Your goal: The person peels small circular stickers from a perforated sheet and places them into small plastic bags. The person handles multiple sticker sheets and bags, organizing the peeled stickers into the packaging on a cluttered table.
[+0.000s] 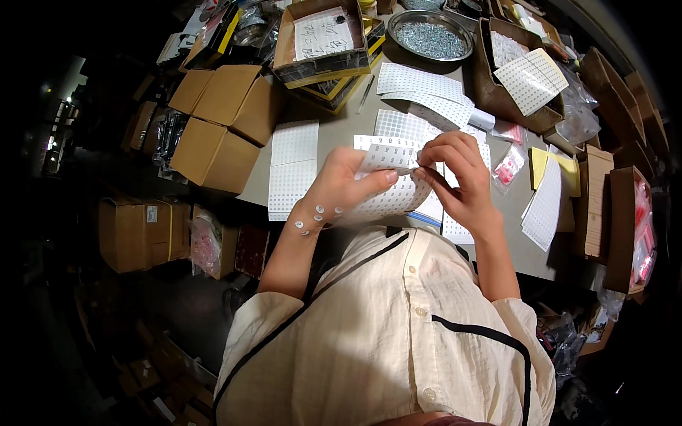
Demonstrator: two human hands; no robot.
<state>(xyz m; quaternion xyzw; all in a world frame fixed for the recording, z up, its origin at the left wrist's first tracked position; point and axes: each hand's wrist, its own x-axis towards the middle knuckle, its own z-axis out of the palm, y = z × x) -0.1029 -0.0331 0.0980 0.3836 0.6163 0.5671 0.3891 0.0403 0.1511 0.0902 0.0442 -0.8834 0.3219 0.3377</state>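
Observation:
My left hand (349,181) grips a white sticker sheet (387,157) printed with rows of small dark marks, its thumb lying across the front. The sheet is bent over, and its lower part hangs toward my body. At the sheet's right edge, the thumb and fingers of my right hand (458,170) pinch together; whether a single sticker is between them is too small to tell. Several small round white stickers (319,209) are stuck to my left wrist. Beneath and around my hands, more printed sheets (293,160) lie on the grey table (332,128).
Open cardboard boxes (220,124) stand at the left. A metal bowl (430,60) of small shiny parts is at the back, beside a box (490,78) with a sticker sheet on top. To the right lie small plastic bags (509,167) and a yellow sheet (568,170).

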